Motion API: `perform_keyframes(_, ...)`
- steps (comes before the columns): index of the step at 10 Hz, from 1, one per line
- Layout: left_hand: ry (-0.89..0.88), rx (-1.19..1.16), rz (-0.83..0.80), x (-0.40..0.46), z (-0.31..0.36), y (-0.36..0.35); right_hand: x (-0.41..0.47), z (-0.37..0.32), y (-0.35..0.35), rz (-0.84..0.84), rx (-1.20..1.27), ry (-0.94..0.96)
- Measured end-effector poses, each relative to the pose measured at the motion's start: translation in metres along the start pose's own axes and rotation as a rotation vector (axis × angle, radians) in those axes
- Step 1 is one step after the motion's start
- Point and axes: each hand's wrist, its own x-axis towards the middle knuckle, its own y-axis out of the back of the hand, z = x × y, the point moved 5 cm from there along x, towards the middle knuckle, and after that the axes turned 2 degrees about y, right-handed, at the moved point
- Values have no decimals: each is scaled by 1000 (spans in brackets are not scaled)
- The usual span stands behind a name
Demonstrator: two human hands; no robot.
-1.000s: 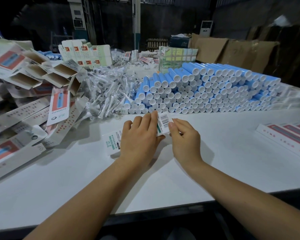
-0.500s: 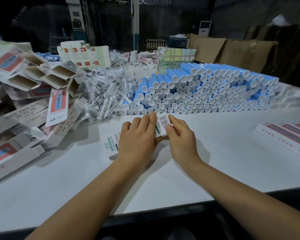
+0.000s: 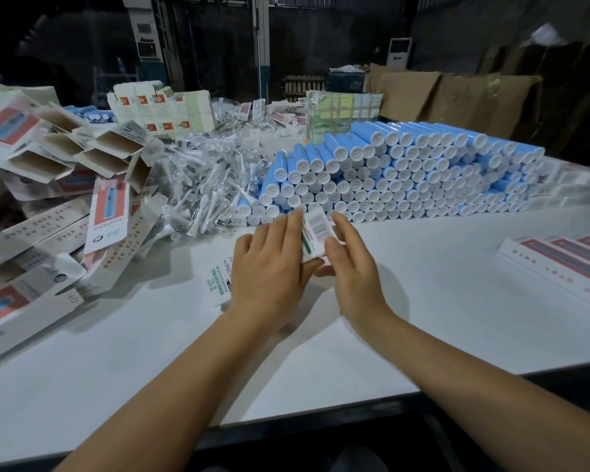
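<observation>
Above the table (image 3: 423,318), barcoded box (image 3: 315,229) lengthwise toward tubes (image 3: 406,172), pinched by left hand (image 3: 269,270) and right hand (image 3: 353,270).

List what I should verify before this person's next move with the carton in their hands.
1. Left hand holds the white printed cardboard carton, fingers across its top: ok.
2. Right hand grip on the carton's barcode end: cannot tell; the thumb touches it, but the picture is blurred there.
3. End flap tucked shut: cannot tell.
4. Bare space on the white table to set the carton down: ok.
5. Stack of blue tubes with white caps intact behind the hands: ok.
</observation>
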Motion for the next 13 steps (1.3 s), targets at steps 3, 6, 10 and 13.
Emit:
perform_keyframes(3,1055,-1602,68,0,-35,-13,-5,11,-24,-325,-361,72)
perform_keyframes(6,643,-683,-544,-24,-37,-38,2,5,-4,-160,-551,59)
perform_keyframes(10,227,-157,-728,-28,-37,-52,16,-56,151,41,-923,61)
perform_keyframes(13,170,-121,-662,-35,-55,-74,-11,-24,294,79,-1641,-225)
